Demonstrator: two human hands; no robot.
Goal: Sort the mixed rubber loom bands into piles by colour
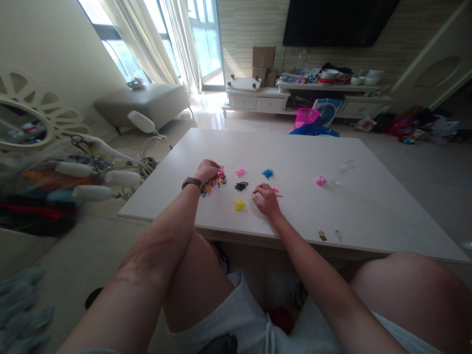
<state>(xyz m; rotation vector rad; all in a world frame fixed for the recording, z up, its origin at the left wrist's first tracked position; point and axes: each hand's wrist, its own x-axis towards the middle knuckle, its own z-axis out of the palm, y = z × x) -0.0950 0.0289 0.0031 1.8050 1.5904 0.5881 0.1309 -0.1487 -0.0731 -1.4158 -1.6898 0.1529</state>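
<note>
My left hand (208, 170), a brown band on its wrist, reaches over a pile of mixed-colour small thin pieces (215, 184), perhaps rubber bands. Its fingers bend down into the far side of the pile, and their tips are partly hidden. My right hand (266, 200) rests low over the table with fingers curled and thumb close to the index tip; anything between them is too small to tell. A red cluster (276, 192) shows just behind it. Nearby lie single-colour clusters: pink (241, 172), black (241, 186), blue (267, 173) and yellow (240, 205).
On the white table (295, 216) to the right are a purple-pink object (320, 181) and a clear container (347, 167) on its side. A yellow minion-like piece (322, 235) and a clear small piece (338, 236) lie near the front edge. A white-shaded lamp (142, 122) stands left.
</note>
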